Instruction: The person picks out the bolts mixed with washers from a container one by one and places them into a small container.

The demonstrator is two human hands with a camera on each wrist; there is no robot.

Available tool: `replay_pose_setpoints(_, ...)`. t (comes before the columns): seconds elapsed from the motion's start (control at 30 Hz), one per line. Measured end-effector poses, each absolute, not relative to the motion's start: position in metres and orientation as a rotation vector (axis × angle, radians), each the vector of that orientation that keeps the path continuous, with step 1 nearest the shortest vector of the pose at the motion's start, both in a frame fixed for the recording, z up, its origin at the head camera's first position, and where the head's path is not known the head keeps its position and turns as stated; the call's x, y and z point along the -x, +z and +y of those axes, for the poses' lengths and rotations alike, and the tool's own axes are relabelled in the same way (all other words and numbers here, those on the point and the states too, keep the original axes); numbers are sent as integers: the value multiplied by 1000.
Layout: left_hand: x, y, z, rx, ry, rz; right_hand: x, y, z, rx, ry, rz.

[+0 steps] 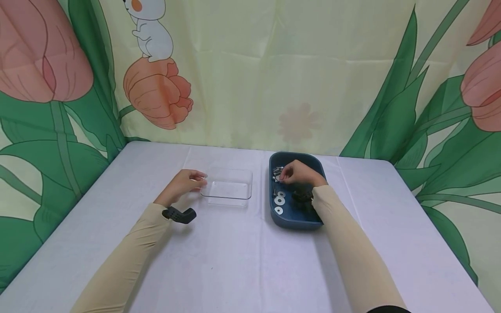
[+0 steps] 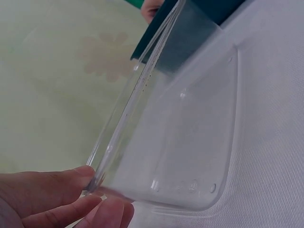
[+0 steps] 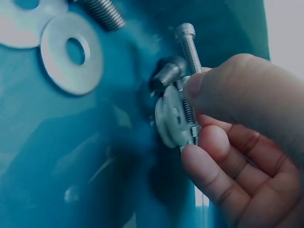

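In the head view my left hand [image 1: 181, 187] holds the near-left corner of a clear plastic box [image 1: 227, 198], thumb and fingers pinching its rim [image 2: 122, 116] in the left wrist view. My right hand [image 1: 300, 172] reaches into a dark blue tray [image 1: 295, 224]. Between its thumb and fingers is a socket head bolt [image 3: 191, 52], head upward; the thumb hides part of the thread. Beside the fingertips are two upright washers [image 3: 172, 116] and another bolt [image 3: 168, 73]. A large flat washer [image 3: 71, 53] lies farther off on the tray floor.
Several washers [image 1: 279, 201] lie along the tray's left side, with metal hardware [image 1: 277, 171] heaped farther back. A white cloth [image 1: 219, 261] covers the table. Behind it hangs a flower-patterned curtain [image 1: 242, 87]. Each wrist wears a black device, the left one [image 1: 180, 214] above the cloth.
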State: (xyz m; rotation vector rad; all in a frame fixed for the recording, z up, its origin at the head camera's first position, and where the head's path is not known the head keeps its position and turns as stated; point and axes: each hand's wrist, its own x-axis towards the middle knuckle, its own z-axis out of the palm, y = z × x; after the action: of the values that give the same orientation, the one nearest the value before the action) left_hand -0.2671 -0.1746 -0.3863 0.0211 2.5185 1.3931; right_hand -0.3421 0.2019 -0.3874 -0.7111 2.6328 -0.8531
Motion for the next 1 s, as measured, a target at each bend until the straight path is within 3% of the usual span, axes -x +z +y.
replay_pose_setpoints(0.63, 268, -385, -174, -2, 1386, 2514, 338, -365, 209, 520, -1192, 2684)
replay_pose_setpoints(1.0, 267, -386, -176, -16, 1410, 2506, 304, -326, 188, 564, -1280, 2678)
